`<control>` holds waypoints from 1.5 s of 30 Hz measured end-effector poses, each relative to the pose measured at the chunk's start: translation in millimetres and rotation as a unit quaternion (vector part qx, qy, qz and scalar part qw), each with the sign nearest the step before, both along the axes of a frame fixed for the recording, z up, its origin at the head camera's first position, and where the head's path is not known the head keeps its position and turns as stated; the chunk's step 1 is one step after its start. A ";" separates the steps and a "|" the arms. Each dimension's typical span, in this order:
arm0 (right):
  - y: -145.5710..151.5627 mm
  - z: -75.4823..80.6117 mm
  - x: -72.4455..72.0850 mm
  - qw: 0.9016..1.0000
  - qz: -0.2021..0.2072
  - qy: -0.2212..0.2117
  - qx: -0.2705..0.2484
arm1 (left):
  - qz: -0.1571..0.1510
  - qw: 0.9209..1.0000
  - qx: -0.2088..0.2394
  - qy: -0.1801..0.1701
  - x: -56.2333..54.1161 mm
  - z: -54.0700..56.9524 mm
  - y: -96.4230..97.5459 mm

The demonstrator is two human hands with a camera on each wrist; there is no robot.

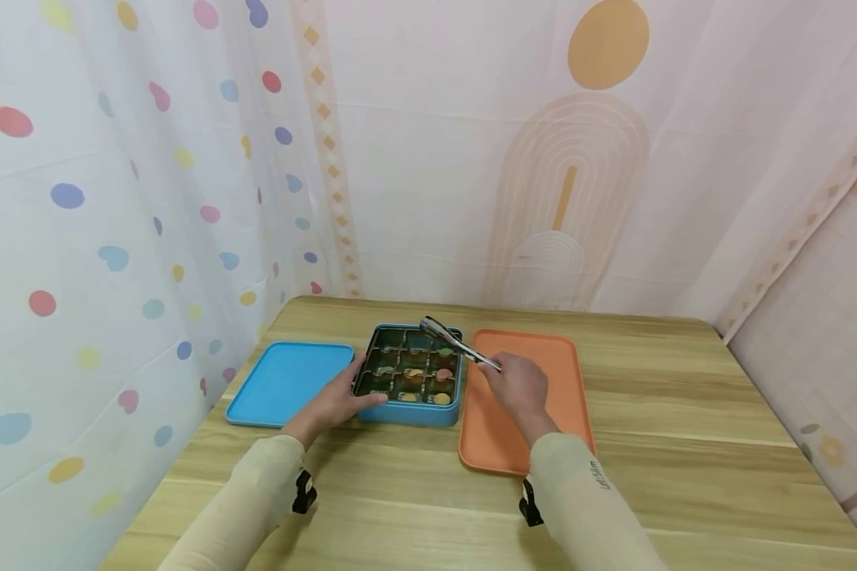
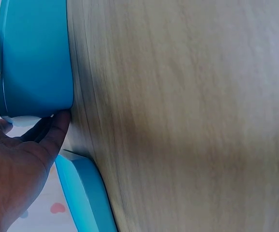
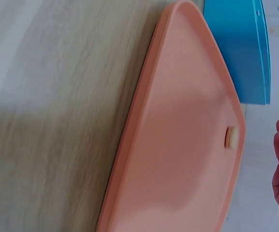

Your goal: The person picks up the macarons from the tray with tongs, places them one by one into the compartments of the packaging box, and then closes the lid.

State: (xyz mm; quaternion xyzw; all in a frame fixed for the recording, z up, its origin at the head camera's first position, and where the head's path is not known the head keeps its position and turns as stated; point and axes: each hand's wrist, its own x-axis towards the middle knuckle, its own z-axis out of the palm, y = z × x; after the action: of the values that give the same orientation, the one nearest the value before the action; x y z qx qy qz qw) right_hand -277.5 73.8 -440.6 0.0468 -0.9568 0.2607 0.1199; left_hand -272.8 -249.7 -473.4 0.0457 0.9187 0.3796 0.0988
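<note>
A blue box [image 1: 413, 414] with a dark divided insert stands on the table, small round colourful pieces in several of its compartments. My left hand [image 1: 339, 396] grips the box's near left corner, thumb along the front rim and fingers against the left side. In the left wrist view that hand [image 2: 18, 159] spans the corner of the blue wall [image 2: 35, 58]. Metal tongs [image 1: 464, 346] are held in my right hand [image 1: 520, 388], their tips above the box's right part. Whether the tips pinch anything is too small to tell.
To the right of the box lies an orange tray [image 1: 496, 444]. A small pale brown piece [image 3: 231, 137] sits on it near one edge, in the right wrist view. On the left is a flat blue lid [image 1: 286, 385]. Patterned curtains [image 1: 428, 159] hang behind the wooden table [image 1: 400, 507].
</note>
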 end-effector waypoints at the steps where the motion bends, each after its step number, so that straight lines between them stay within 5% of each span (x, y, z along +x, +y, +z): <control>1: -1.8 0.2 0.0 1.000 0.002 -0.003 0.001 | 0.001 1.000 0.000 -0.001 0.0 0.0 0.7; 20: -7.1 2.3 -0.7 1.000 0.009 0.000 -0.010 | -0.001 1.000 0.003 0.007 -0.3 -0.9 6.0; 45: 29.0 12.5 -2.6 0.999 -0.031 0.008 -0.012 | 0.001 1.000 0.001 0.001 0.5 0.1 0.6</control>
State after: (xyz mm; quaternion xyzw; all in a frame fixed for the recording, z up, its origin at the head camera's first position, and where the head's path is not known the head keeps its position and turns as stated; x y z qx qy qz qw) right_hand -280.2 102.9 -428.1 0.0176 -0.9536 0.2677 0.1365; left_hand -272.3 -249.1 -473.3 0.0448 0.9184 0.3809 0.0975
